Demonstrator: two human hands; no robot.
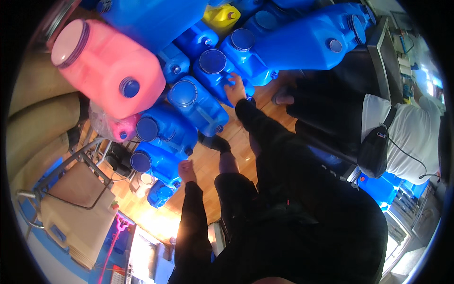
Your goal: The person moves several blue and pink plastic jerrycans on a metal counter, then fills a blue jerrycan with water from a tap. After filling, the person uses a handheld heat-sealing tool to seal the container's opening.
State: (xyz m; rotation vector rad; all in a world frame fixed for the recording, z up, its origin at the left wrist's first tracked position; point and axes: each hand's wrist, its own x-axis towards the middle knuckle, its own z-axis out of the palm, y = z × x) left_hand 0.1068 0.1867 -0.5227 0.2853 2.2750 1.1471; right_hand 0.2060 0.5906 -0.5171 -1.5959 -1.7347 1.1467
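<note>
My right hand point(235, 91) is over the handle side of a blue jug point(212, 79) with a wide dark blue lid. Its fingers are apart and slightly bent, and I cannot tell whether they touch the jug. My left hand point(187, 171) hangs lower, fingers curled in with nothing visible in them. It is beside a blue jug point(161, 163) at the near end of the row. Between the hands stand another blue jug point(201, 108) with a pale blue lid and a blue jug point(172, 130) with a dark lid.
A large pink jug point(118, 66) lies tilted at the upper left. Large blue containers point(298, 47) and a yellow jug point(221, 16) are behind. A folding chair point(78, 203) is at left. Another person in a white shirt point(411, 132) is at right. Wooden floor point(236, 142) shows around my feet.
</note>
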